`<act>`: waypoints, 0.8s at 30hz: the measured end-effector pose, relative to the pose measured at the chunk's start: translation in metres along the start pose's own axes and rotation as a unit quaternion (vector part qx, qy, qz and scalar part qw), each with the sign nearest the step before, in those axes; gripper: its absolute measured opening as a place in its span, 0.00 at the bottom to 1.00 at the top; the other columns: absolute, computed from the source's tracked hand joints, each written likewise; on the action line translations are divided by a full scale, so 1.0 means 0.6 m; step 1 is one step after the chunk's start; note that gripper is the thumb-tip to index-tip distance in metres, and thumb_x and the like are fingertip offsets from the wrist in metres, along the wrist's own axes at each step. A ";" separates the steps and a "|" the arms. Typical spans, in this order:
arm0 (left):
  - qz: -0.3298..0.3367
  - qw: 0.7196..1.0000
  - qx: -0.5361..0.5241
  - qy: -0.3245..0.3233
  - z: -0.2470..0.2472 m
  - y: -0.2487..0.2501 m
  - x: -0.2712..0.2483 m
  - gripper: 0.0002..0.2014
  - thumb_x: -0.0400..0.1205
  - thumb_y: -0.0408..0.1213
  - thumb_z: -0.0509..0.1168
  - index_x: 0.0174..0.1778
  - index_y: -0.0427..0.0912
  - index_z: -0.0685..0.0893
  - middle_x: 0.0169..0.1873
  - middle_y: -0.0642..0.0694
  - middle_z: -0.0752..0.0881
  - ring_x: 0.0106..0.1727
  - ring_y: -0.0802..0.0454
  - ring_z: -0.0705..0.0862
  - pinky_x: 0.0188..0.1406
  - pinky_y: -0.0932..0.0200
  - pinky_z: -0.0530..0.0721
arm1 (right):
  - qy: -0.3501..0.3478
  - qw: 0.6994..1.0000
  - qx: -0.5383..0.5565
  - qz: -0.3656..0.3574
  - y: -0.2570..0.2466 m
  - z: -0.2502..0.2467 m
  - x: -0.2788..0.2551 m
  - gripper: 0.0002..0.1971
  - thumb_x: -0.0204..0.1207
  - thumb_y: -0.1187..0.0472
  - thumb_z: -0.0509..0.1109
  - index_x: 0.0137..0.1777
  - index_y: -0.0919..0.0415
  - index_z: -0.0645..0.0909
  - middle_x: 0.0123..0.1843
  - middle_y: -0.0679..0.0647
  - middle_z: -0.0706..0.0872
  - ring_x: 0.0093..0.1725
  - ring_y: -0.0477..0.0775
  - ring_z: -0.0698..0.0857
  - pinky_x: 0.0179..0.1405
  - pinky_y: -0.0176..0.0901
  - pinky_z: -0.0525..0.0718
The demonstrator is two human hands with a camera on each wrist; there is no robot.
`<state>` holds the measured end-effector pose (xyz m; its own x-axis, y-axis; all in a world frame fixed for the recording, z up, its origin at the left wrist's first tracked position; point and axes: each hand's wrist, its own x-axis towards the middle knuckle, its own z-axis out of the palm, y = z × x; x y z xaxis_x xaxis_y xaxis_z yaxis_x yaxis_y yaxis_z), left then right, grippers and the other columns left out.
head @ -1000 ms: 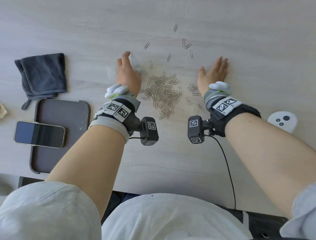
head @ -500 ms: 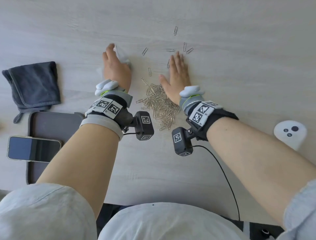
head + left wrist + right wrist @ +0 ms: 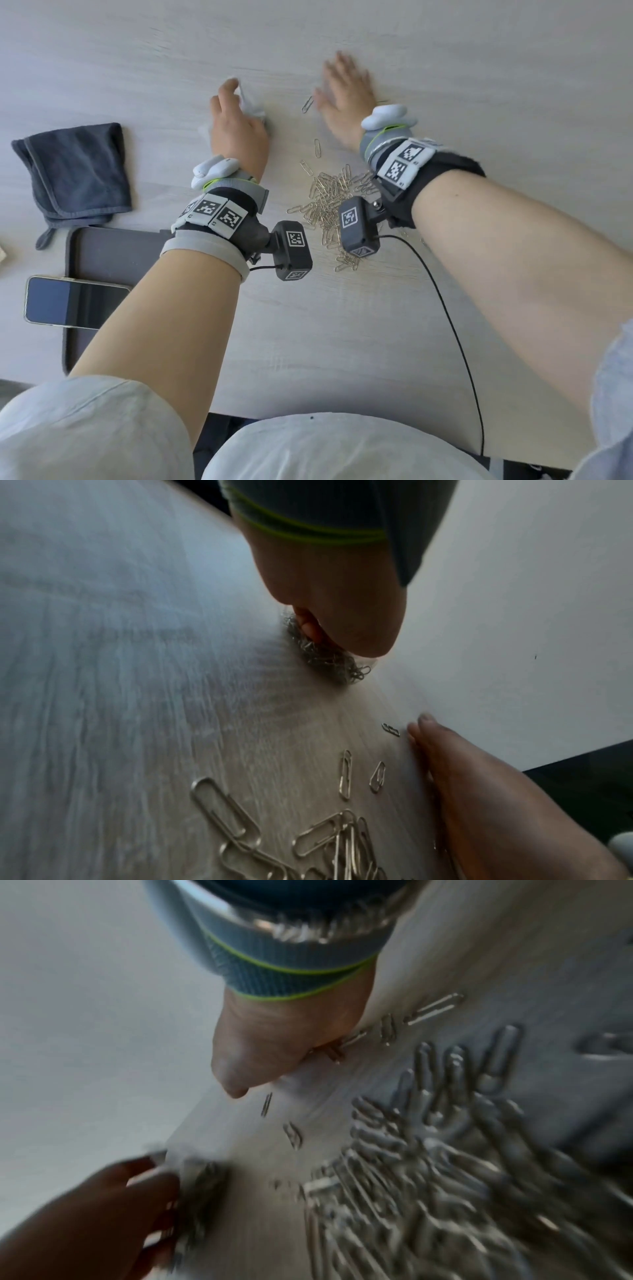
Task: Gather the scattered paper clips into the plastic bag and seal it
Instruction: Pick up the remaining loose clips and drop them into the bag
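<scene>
A heap of silver paper clips (image 3: 329,209) lies on the pale wood table (image 3: 445,51) between my wrists. Three single clips (image 3: 318,148) trail away from it toward my hands. My left hand (image 3: 236,120) grips the crumpled clear plastic bag (image 3: 251,102). In the left wrist view the bag (image 3: 329,658) bulges with clips under my curled fingers. My right hand (image 3: 346,90) lies flat, fingers straight and blurred, on the table beyond the heap. A few loose clips (image 3: 387,1034) lie at that hand's edge.
A folded dark grey cloth (image 3: 75,171) lies at the left. Nearer me a dark tray (image 3: 113,253) has a phone (image 3: 72,301) across its edge. A black cable (image 3: 455,335) runs from the right wrist camera to the table's near edge.
My right hand went from the right of the heap leftward across it, then farther out over the outlying clips. The left hand kept hold of the bag.
</scene>
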<state>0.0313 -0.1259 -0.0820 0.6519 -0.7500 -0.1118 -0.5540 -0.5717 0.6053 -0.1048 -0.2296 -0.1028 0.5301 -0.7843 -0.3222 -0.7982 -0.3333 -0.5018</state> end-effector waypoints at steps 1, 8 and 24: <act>0.006 1.000 0.000 -0.001 0.000 -0.002 -0.002 0.27 0.73 0.28 0.52 0.71 0.42 0.67 0.64 0.41 0.76 0.55 0.43 0.81 0.39 0.57 0.74 | -0.010 1.000 -0.011 -0.028 -0.007 0.011 -0.011 0.28 0.85 0.50 0.51 0.82 0.59 0.54 0.86 0.57 0.49 0.85 0.55 0.46 0.83 0.49 0.41; 0.023 1.000 0.020 0.004 0.005 -0.013 -0.025 0.28 0.72 0.31 0.49 0.70 0.43 0.69 0.64 0.42 0.78 0.59 0.43 0.80 0.47 0.49 0.80 | -0.103 0.979 -0.002 -0.174 -0.017 0.047 -0.120 0.23 0.86 0.57 0.51 0.80 0.61 0.61 0.85 0.58 0.56 0.85 0.55 0.51 0.83 0.47 0.43; 0.044 0.998 0.026 -0.023 -0.008 -0.043 -0.097 0.27 0.72 0.26 0.50 0.70 0.40 0.69 0.64 0.38 0.77 0.60 0.39 0.78 0.47 0.47 0.79 | -0.001 0.999 -0.042 -0.005 0.023 0.042 -0.137 0.29 0.85 0.52 0.51 0.82 0.62 0.50 0.86 0.60 0.46 0.85 0.58 0.45 0.83 0.51 0.41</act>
<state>0.0099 -0.0659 -0.0874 0.5761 -0.8115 -0.0975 -0.6340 -0.5190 0.5733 -0.1521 -0.1565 -0.1034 0.5391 -0.7796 -0.3188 -0.8135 -0.3839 -0.4367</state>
